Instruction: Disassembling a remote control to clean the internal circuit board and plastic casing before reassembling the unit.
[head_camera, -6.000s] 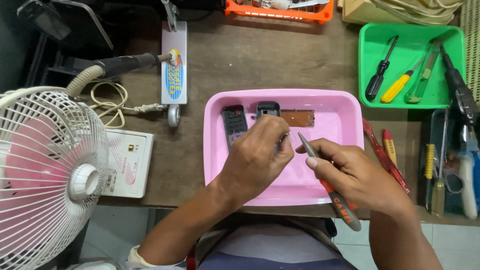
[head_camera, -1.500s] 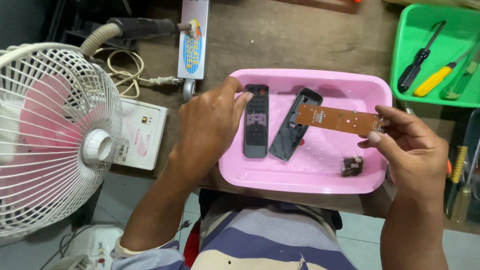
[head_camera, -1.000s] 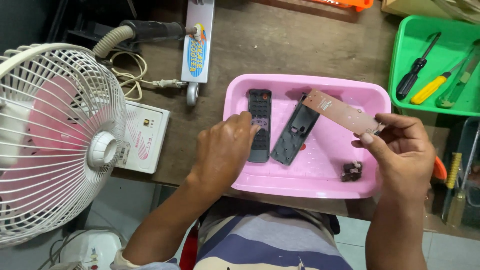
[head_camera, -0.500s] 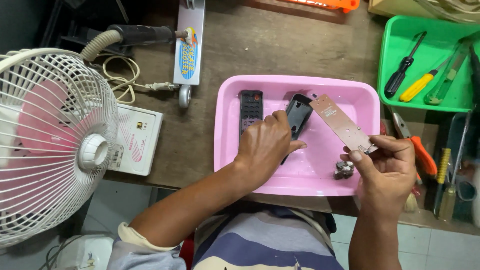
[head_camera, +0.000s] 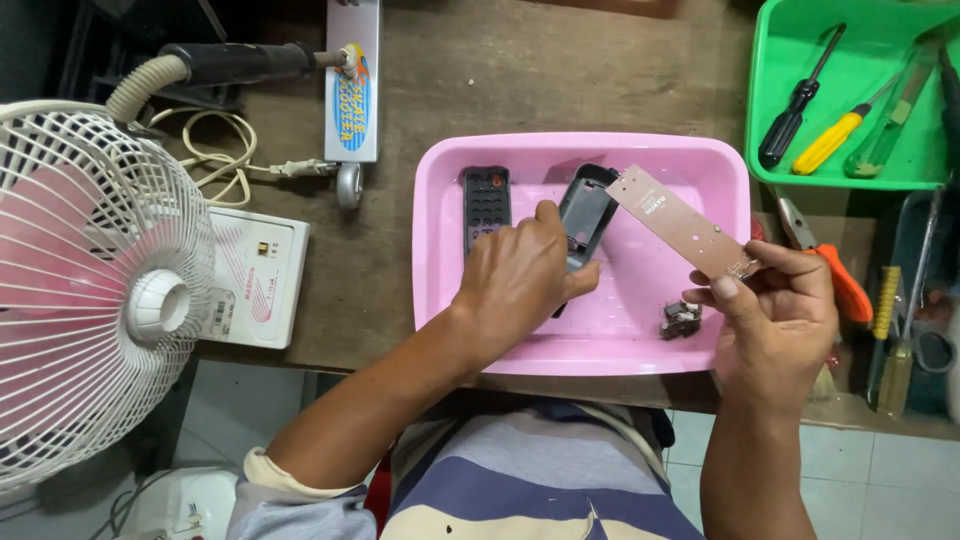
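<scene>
The long brown circuit board (head_camera: 683, 222), pinched only at its near end by the right hand (head_camera: 778, 318), could have slipped and dropped into the pink tray (head_camera: 600, 355) (the grip was fingertip-narrow). The left hand (head_camera: 520, 280) had closed on the black remote shell (head_camera: 586, 212), lifting it over the tray's middle beside the keypad half (head_camera: 486, 203).

A dark, worn wooden desk (head_camera: 500, 90) carries everything. Directly on it lie a pink tray (head_camera: 600, 345) near the front edge, a green tray (head_camera: 775, 60) at the far right corner, and a white box-shaped device (head_camera: 255, 275) at the left edge. Beside that device lies a coiled cream cable (head_camera: 215, 160). Orange-handled pliers (head_camera: 835, 275) lie right of the pink tray.
</scene>
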